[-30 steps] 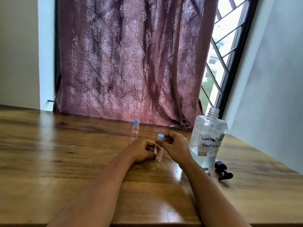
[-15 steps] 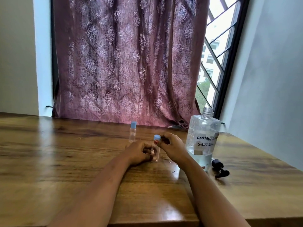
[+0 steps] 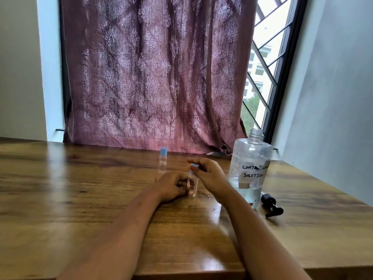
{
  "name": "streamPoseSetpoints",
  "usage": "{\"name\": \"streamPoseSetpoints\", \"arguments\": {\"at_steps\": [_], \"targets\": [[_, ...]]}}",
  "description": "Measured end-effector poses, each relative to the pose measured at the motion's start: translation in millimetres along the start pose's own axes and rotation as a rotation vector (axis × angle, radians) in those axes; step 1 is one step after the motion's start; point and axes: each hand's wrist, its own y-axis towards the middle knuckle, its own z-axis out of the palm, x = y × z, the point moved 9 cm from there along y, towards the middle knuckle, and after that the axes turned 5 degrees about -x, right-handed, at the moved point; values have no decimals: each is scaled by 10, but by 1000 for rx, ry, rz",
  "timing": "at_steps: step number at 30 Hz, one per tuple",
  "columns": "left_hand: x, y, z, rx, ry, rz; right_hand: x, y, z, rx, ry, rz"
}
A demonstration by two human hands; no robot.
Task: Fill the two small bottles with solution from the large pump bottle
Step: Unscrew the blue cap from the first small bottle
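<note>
My left hand [image 3: 171, 186] grips the nearer small bottle [image 3: 192, 186], upright on the table [image 3: 80, 199], fingers curled round its body. My right hand [image 3: 210, 174] pinches its blue cap [image 3: 194, 165] from above.

Change over the last second: almost none (cap still seated, same grip). I judge unscrewing is under way and no filling has begun.

Right of the right fingers: black pump head [image 3: 271, 205] lying loose, then the large bottle [image 3: 250, 168], neck open, part full.

Beyond the left fingers: second small bottle [image 3: 162, 161], capped, untouched.
</note>
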Motion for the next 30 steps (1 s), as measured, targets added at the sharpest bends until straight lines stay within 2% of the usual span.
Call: {"name": "streamPoseSetpoints", "arguments": {"at_steps": [2,3,7,9,16,21,25,27,30], "targets": [[21,-3,-1,0,13,-10,-35,-11,30,24,98,45],[23,-4,-9,-6,18,-10,-23,-18,13,13,74,35],[2,-10,-15,-14,27,-6,76,-41,-140,-192,-252,-90],[-1,-2,-8,-11,58,11,102,-45,-168,-246,-274,-123],[60,5,21,9,37,-16,165,-45,-131,-125,-288,-144],[13,3,26,4,21,6,135,-60,-95,-87,-71,-61],[-21,-2,25,9,29,21,200,-72,-161,-263,-277,-150],[28,3,31,18,33,8,206,-64,-152,-260,-314,-177],[73,14,32,20,47,-25,198,-52,-125,-165,-296,-155]]}}
